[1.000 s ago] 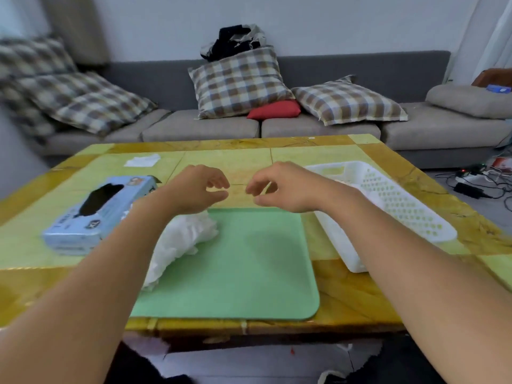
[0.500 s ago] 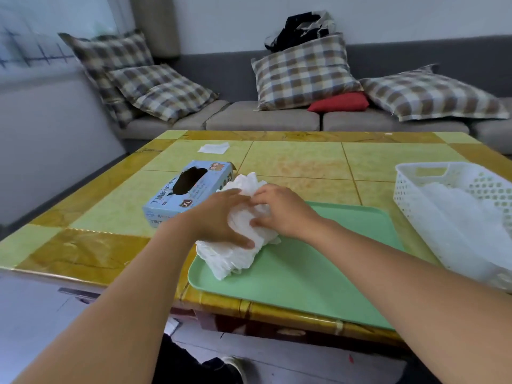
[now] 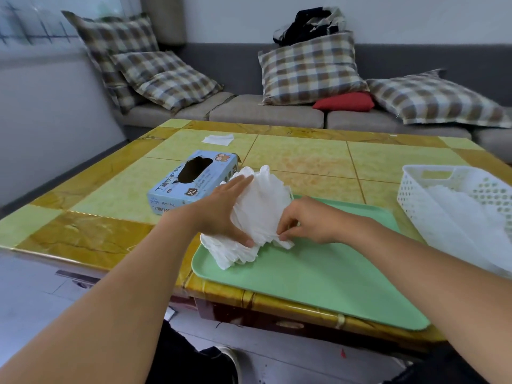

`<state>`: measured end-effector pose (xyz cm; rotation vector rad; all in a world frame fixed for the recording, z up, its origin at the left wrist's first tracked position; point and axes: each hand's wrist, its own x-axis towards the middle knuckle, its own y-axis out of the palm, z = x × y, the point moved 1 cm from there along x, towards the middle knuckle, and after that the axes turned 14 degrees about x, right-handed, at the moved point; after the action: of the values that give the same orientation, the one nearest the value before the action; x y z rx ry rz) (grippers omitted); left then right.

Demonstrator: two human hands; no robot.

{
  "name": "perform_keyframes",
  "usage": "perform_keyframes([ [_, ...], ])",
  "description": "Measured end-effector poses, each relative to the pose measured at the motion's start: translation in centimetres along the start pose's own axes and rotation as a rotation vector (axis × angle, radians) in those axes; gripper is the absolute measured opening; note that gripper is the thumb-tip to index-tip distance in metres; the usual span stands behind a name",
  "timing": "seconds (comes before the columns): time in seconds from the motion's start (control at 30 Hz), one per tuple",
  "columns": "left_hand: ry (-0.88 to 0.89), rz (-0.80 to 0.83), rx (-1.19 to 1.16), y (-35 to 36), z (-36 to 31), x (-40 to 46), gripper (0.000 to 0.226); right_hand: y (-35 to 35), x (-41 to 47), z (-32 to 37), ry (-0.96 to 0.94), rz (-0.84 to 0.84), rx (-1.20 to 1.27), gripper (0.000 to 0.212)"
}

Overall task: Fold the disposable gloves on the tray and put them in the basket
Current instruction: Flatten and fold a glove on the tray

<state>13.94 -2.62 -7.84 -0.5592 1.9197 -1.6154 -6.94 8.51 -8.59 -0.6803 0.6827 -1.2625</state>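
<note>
A stack of white disposable gloves (image 3: 260, 206) lies on the left end of the green tray (image 3: 318, 278). My left hand (image 3: 221, 209) lies flat on the left side of the stack, fingers straight, thumb pressing its near edge. My right hand (image 3: 304, 220) pinches the edge of the top glove at the stack's near right corner. The white perforated basket (image 3: 421, 184) stands at the right and holds folded white gloves (image 3: 471, 223).
A blue glove box (image 3: 191, 181) with a dark oval opening lies just left of the stack. A small white sheet (image 3: 217, 139) rests farther back on the yellow tiled table (image 3: 304, 159). A grey sofa with checked cushions runs behind the table.
Both hands came down from above the tray onto the glove stack. The left hand flattened out on it, and the right hand shifted to the near right corner and pinched an edge.
</note>
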Motion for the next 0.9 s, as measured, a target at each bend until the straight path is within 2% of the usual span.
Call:
perform_keyframes([
  [0.17,-0.040,0.008,-0.003,-0.5,-0.3,-0.2,0.146,-2.7,-3.0,-1.4,0.176,0.191,-0.062,0.006],
  [0.27,-0.063,0.018,0.001,-1.0,-0.6,-0.3,0.139,-5.3,-5.7,-2.1,0.318,0.318,0.162,0.013],
  [0.3,-0.069,0.025,0.023,-1.1,-0.6,-0.4,0.138,-6.2,-6.5,-2.3,0.320,0.276,0.276,0.015],
  [0.33,-0.070,0.018,0.046,-1.5,-0.8,-0.5,0.140,-7.1,-7.2,-2.4,0.293,0.165,0.394,0.018],
  [0.43,-0.049,-0.135,-0.076,-3.5,-1.9,-0.8,0.140,-9.5,-8.3,-1.8,0.093,-0.339,0.691,0.036],
  [0.5,0.019,-0.253,-0.334,-5.0,-4.4,-0.9,0.129,-9.9,-8.3,-0.8,-0.007,-0.425,0.881,0.029],
  [0.57,0.145,-0.236,-0.595,-5.5,-8.1,-0.6,0.115,-9.5,-8.1,0.1,-0.029,-0.320,1.155,0.009],
  [0.6,0.218,-0.199,-0.716,-5.4,-10.0,-0.2,0.102,-9.3,-8.1,0.5,-0.018,-0.264,1.261,0.011],
  [0.7,0.262,-0.129,-0.987,-5.6,-13.7,0.6,0.048,-9.2,-8.2,0.9,0.013,-0.197,1.358,0.048],
  [0.73,0.232,-0.139,-1.043,-5.8,-14.1,0.7,0.040,-9.4,-8.3,0.9,0.028,-0.202,1.377,0.059],
  [0.8,0.160,-0.187,-1.114,-5.9,-14.2,1.2,0.032,-9.6,-8.9,0.8,0.069,-0.231,1.356,0.065],
  [0.9,0.084,-0.279,-1.114,-5.8,-14.1,1.7,0.026,-9.0,-9.6,0.4,0.065,-0.193,1.317,0.082],
])
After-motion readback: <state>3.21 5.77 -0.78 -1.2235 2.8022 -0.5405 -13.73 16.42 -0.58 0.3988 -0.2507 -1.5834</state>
